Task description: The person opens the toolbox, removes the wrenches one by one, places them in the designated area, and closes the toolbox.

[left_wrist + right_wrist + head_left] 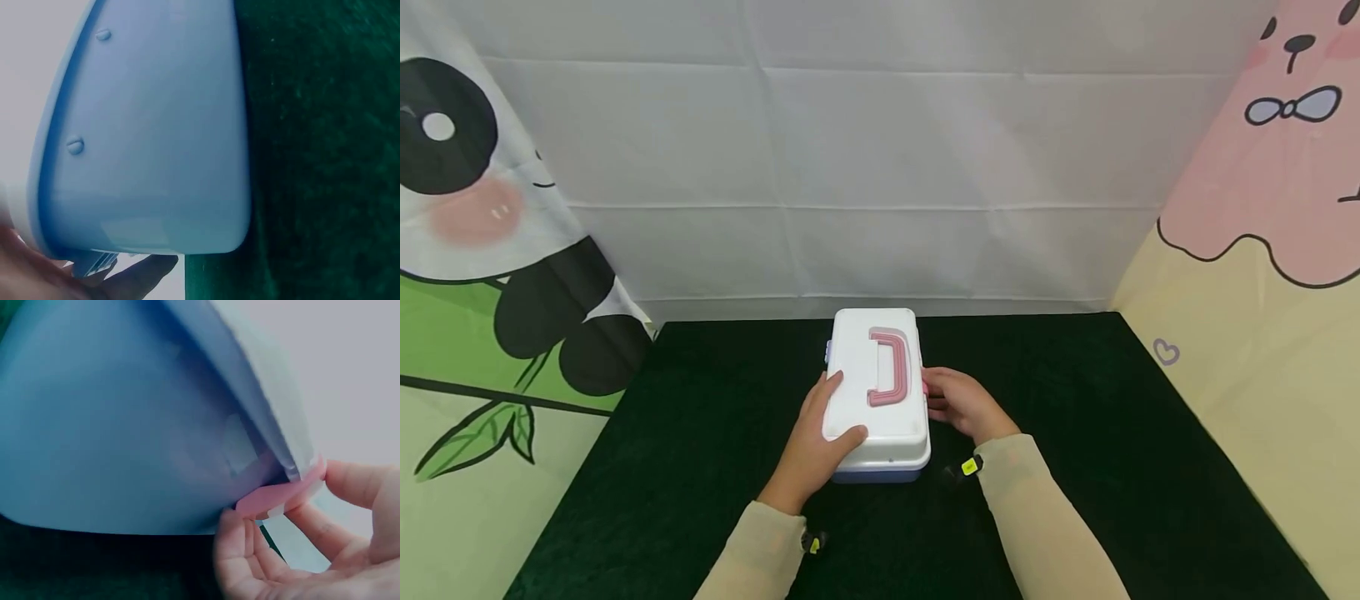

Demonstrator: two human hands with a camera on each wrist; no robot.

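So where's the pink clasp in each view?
Head: just right of and below centre, a sliver of the pink clasp beside the right hand.
Left wrist: not in it.
Right wrist: lower right of centre, held by the fingers.
Shared landmark: the blue box base, in all three views.

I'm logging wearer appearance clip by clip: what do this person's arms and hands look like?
The left hand and right hand are bare, without gloves. The sleeves are long, plain and cream, reaching the wrists. By each cuff sits a small black device with a bright yellow tag; any print is too small to read.
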